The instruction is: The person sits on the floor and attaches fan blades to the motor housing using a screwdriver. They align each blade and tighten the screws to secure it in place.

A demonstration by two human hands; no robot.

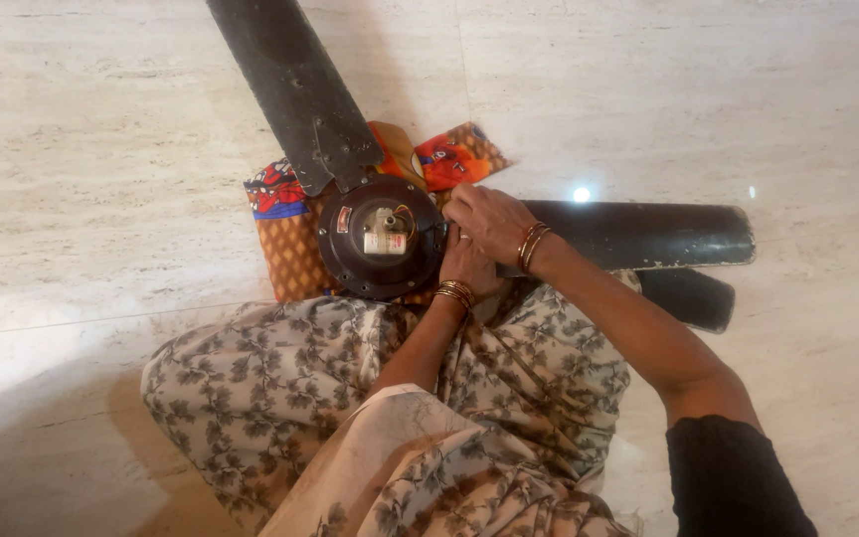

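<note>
Item, my right hand (489, 221): wrist bent, fingers curled onto the round black metal fan motor hub (382, 237) at its 3 o'clock rim. Left hand (467, 267): beneath it, grip hidden, cannot tell. Long black fan blades (295, 85) run toward 11 and 3 o'clock. Pale marble floor (101, 149) lies open around.

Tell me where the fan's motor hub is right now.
In the head view the round dark motor hub lies centre-left on a patterned orange cloth on the floor, just left of both hands, the right hand at its rim, one blade running up-left.
</note>
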